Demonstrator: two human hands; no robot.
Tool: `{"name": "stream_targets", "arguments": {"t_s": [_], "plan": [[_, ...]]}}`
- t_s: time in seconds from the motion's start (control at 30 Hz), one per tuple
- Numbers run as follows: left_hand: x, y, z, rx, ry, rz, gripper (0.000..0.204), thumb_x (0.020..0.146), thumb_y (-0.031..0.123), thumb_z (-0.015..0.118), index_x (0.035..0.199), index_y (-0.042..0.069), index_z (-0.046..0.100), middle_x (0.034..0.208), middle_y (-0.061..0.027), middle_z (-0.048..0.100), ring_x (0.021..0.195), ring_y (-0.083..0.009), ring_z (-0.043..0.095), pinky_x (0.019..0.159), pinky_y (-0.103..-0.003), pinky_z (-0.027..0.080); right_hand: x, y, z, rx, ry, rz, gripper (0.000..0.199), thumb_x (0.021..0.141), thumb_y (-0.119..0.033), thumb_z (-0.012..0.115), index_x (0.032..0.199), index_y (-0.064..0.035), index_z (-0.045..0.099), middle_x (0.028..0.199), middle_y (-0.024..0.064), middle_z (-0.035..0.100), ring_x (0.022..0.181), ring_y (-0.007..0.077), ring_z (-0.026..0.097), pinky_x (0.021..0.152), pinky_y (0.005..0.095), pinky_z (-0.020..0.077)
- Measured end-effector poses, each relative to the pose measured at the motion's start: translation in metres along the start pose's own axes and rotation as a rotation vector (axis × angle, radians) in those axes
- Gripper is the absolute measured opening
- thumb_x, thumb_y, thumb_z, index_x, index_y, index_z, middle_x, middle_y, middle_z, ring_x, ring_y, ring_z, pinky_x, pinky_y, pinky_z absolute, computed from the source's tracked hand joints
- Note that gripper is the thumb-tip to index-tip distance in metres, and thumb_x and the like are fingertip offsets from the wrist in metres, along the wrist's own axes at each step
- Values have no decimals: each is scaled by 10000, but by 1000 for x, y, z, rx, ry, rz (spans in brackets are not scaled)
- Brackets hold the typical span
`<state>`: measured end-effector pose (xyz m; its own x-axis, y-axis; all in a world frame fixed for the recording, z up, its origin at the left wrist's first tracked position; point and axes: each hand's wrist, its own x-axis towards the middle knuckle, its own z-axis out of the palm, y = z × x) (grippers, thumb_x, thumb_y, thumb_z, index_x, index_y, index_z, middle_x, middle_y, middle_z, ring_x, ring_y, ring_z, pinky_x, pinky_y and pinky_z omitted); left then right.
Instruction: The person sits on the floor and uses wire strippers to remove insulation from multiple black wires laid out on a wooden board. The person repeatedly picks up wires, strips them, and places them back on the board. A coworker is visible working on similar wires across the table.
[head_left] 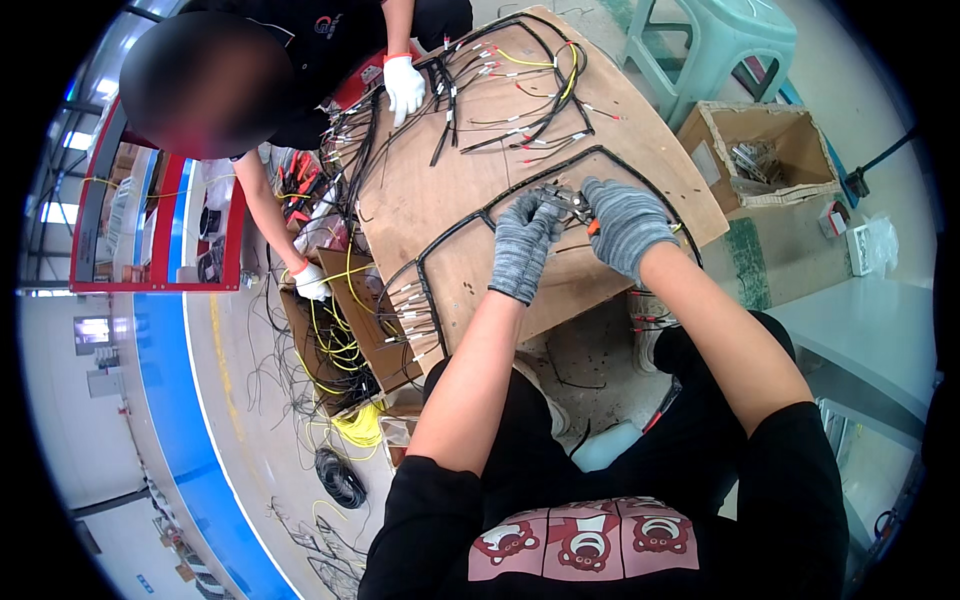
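Note:
My right hand [628, 230], in a grey knitted glove, is wrapped round hand pliers with orange handles [593, 228]; their metal head [572, 201] points to the left. Close to the jaws, my left hand [524, 245], gloved the same way, has its fingertips pinched together. What sits between those fingertips is too small to make out. Both hands are over a wooden board [440, 207], beside a black taped wiring harness [455, 230] that runs across it. White-tagged wire ends [411, 310] fan out at the harness's left end.
Across the board, a co-worker's white-gloved hand [403, 88] touches another harness [570, 85]; the other hand [311, 282] reaches into a cardboard box [372, 330] of yellow and black wires. A green stool [715, 45] and an open carton [765, 150] stand at right, near a grey table [860, 325].

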<state>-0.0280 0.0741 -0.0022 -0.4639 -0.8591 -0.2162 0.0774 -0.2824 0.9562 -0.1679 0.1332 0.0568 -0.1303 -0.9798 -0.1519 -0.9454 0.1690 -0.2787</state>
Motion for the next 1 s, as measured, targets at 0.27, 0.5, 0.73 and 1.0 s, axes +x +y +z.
{"name": "stream_targets", "arguments": {"t_s": [0.27,0.5,0.73,1.0], "plan": [[-2,-1,1,47,14,14,89,853,86,499,864,39,574,722,-12,577,550,-62,494,497,-199,424,0,1,3,22,0,9,215,691,-83,577,881,-56,479,797,161,564,756,332,567,655,404,448],[-3,2,5,71,41,-3,104,847,67,498,901,37,583,720,-6,583,551,-57,493,496,-193,414,0,2,5,31,-23,24,218,692,-76,574,884,-51,473,798,165,562,762,339,566,658,407,449],[-3,2,5,59,42,-19,116,850,98,516,907,24,585,721,1,574,542,-48,472,488,-184,399,0,3,5,44,-32,13,220,694,-66,561,896,-47,476,807,178,567,774,343,568,664,407,451],[-3,1,4,39,61,-30,98,852,90,507,875,28,578,687,8,554,527,-50,466,476,-184,393,3,2,1,47,-92,35,195,702,-52,536,888,-46,481,755,170,582,737,342,580,630,412,455]]}}
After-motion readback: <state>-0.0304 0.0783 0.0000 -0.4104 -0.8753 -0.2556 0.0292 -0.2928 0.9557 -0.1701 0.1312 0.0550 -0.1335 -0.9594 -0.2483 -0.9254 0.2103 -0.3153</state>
